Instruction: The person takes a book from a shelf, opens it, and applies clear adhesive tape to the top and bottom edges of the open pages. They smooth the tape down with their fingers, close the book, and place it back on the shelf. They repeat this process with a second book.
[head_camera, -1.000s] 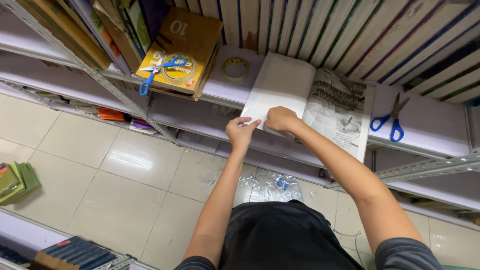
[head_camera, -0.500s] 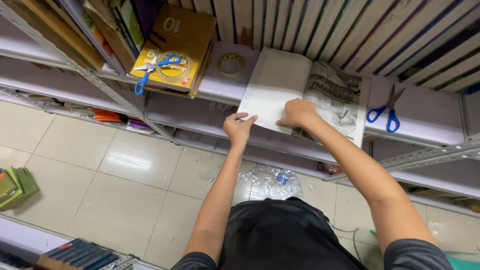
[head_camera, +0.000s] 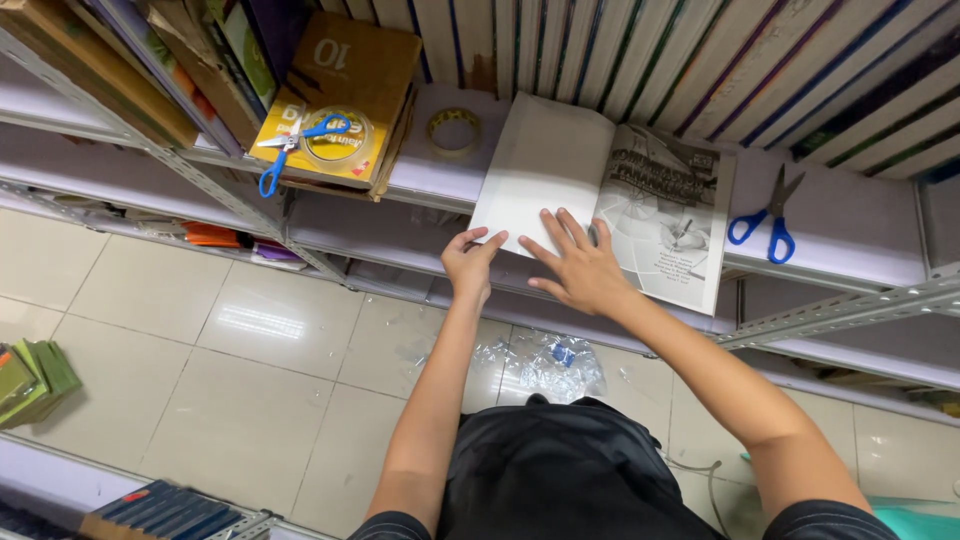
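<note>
An open book (head_camera: 610, 190) lies on a pale purple shelf (head_camera: 850, 235), its left page blank and its right page printed with a drawing. My left hand (head_camera: 470, 262) pinches the lower left corner of the blank page. My right hand (head_camera: 580, 265) lies flat, fingers spread, across the bottom of the book near its spine. Neither hand lifts the book off the shelf.
Blue-handled scissors (head_camera: 765, 220) lie right of the book. A tape roll (head_camera: 453, 128) sits left of it, beside a stack of brown and yellow books (head_camera: 340, 100) topped with another pair of scissors (head_camera: 295, 150). Upright books (head_camera: 700, 60) line the back. Crumpled plastic (head_camera: 545, 362) lies on the tiled floor.
My right hand slid from the book's top edge down to its lower middle and spread flat. My left hand stayed at the lower left corner. The view moved closer.
</note>
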